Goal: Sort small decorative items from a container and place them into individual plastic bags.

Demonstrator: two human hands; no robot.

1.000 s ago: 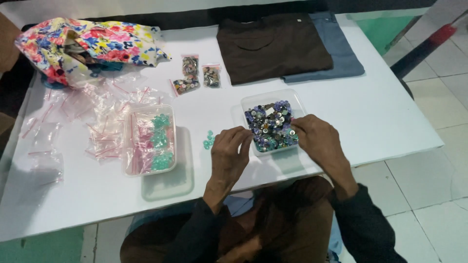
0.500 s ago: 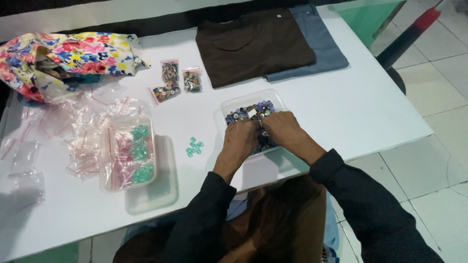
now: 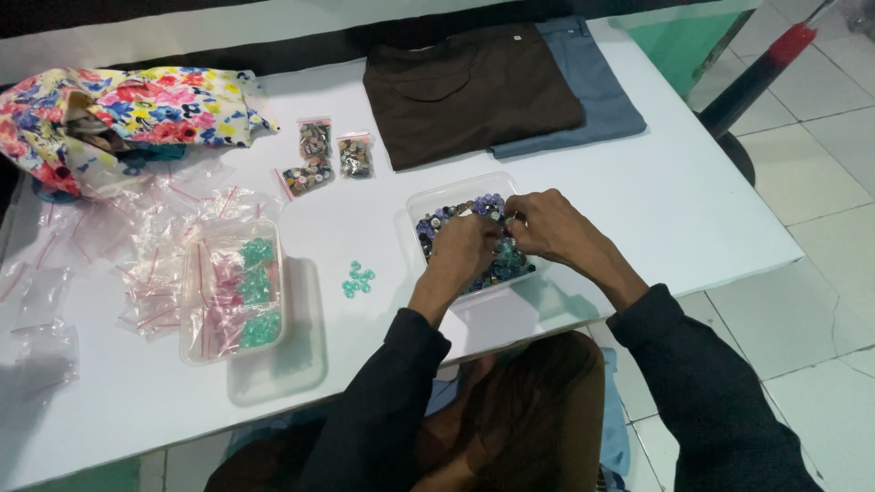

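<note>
Your left hand (image 3: 463,253) and right hand (image 3: 547,223) both rest inside the clear container (image 3: 428,202) of mixed buttons (image 3: 510,264), at the near edge of the counter (image 3: 656,200). The fingers of both hands are curled down into the buttons and meet over the middle of the container; whether they grip a button cannot be told. Just to the left of your left fingers, a small cluster of teal buttons (image 3: 357,279) lies loose on the counter. Further left stands a clear tub (image 3: 196,342) holding bagged teal buttons, with empty plastic bags (image 3: 155,255) beside it. Beyond your fingers lie three small filled bags (image 3: 325,155), then folded brown cloth (image 3: 469,91) over blue cloth (image 3: 592,87). At the far left sits a floral bag (image 3: 137,109).
</note>
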